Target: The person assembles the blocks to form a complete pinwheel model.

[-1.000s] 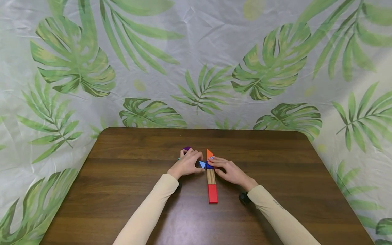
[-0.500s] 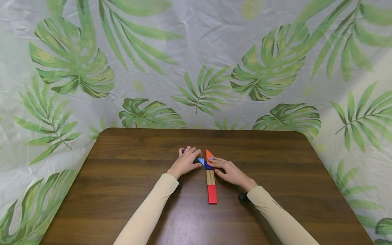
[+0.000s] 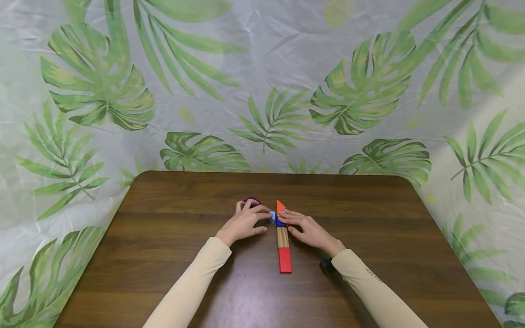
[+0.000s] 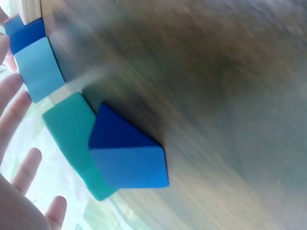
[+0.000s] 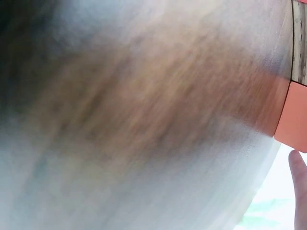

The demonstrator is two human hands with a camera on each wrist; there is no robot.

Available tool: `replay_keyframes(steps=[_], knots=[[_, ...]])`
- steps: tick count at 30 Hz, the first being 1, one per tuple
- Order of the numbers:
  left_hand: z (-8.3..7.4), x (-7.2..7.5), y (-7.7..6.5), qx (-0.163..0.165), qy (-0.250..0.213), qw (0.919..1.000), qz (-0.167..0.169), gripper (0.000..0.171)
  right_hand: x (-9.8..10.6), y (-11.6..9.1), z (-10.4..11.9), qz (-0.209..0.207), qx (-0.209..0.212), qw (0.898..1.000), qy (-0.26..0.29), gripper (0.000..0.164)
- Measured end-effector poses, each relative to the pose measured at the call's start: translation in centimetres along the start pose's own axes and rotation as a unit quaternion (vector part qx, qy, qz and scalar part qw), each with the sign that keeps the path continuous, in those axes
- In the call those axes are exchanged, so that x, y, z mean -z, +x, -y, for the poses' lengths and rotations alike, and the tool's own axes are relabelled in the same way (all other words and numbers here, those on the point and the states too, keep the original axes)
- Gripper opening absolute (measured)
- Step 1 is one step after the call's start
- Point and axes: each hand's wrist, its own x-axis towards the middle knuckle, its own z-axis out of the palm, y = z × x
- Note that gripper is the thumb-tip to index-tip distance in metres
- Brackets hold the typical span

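Observation:
In the head view, my left hand [image 3: 244, 223] has its fingers extended, fingertips at a light blue block [image 3: 272, 217] and thumb apart from it. That block [image 4: 39, 69] shows a light blue face in the left wrist view, against a dark blue one. My right hand [image 3: 307, 228] lays its straight fingers over the dark blue block [image 3: 280, 222] in the row, partly covering it. An orange triangular block [image 3: 280, 206] tops the row. A salmon-red block [image 5: 292, 117] shows at a fingertip in the right wrist view.
Below the blue block run a wood-coloured piece [image 3: 282, 237] and a red block [image 3: 285, 260]. A purple block [image 3: 252, 200] lies behind my left hand. In the left wrist view, a teal block [image 4: 72, 139] touches a blue triangular block [image 4: 129, 165]. Patterned cloth [image 3: 270, 114] hangs behind the table.
My left hand lets go of the light blue block and draws back leftward, its thumb spreading away. The block now sits closer to the row. The right hand stays in place.

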Motion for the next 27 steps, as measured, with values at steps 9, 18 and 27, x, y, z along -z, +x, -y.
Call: replay_keyframes(steps=[9,18,27], knots=[[-0.5,-0.3,0.5,0.010,0.017,0.9998,-0.005,0.048,0.1,0.0,0.1,0.010,-0.009,1.000,0.001,0.041],[-0.5,-0.7,0.4,0.023,0.020,0.9995,0.001,0.053,0.0,0.0,-0.1,0.006,-0.009,1.000,-0.003,0.041],[-0.5,-1.2,0.3,0.032,0.025,0.9991,0.015,0.056,0.0,0.1,-0.2,0.008,-0.005,1.000,-0.003,0.041]])
